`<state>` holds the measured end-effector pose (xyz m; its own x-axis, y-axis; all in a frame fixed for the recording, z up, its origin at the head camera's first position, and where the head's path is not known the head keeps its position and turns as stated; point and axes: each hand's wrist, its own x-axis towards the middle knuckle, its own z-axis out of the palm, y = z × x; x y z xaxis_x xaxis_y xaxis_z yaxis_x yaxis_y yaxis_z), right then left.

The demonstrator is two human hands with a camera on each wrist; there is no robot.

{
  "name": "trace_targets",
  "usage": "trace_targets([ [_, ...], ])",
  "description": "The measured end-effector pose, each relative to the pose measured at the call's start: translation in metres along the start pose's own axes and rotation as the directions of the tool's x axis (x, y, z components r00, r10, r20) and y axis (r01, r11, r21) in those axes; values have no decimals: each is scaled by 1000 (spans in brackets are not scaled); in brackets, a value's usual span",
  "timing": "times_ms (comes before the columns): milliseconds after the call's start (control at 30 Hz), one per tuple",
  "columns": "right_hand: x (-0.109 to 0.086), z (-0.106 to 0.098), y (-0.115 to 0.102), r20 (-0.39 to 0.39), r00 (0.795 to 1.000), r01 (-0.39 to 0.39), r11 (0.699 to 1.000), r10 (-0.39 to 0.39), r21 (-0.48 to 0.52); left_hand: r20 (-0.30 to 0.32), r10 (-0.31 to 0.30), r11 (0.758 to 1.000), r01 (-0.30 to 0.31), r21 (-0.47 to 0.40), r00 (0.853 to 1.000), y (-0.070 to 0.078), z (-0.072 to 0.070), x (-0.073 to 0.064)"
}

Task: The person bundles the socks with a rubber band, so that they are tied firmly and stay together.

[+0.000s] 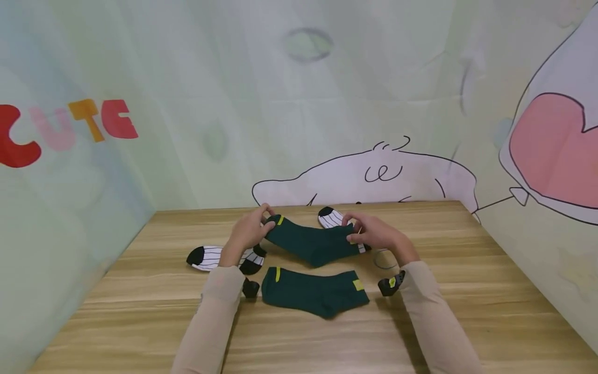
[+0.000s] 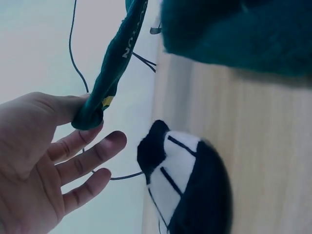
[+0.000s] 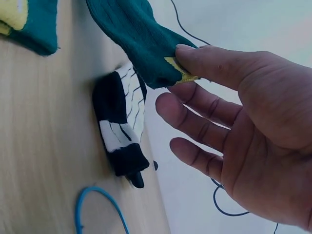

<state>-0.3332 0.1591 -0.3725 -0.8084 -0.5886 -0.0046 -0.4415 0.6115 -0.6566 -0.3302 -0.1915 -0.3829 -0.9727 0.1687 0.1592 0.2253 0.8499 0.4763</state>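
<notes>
Sock is spanning the frame's centre, your left hand and right hand pinching its opposite ends, seemingly so it is hanging spread out, roughly matching its green mate lower down.

There are two green socks and two striped socks (four altogether), plus one blue loop
</notes>
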Motion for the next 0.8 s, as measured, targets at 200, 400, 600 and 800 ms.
trace_targets([
  [200, -5, -6, 2, -2, 1000, 25, 999, -25, 33, 7, 18, 999, -18, -33, 1000, 0, -5, 0],
  [400, -9, -13, 4, -22, 998, 64, 997, -63, 45, -5, 14, 998, -14, -62, 1000, -2, -12, -1],
  [600, -13, -18, 1, -35, 999, 42, 996, -39, 81, 1, 17, 992, -17, -128, 1000, 1, -20, -4],
  [800, -15, -22, -1, -30, 998, 62, 990, -59, 125, 6, 18, 986, -17, -165, 1000, 2, -27, -7],
])
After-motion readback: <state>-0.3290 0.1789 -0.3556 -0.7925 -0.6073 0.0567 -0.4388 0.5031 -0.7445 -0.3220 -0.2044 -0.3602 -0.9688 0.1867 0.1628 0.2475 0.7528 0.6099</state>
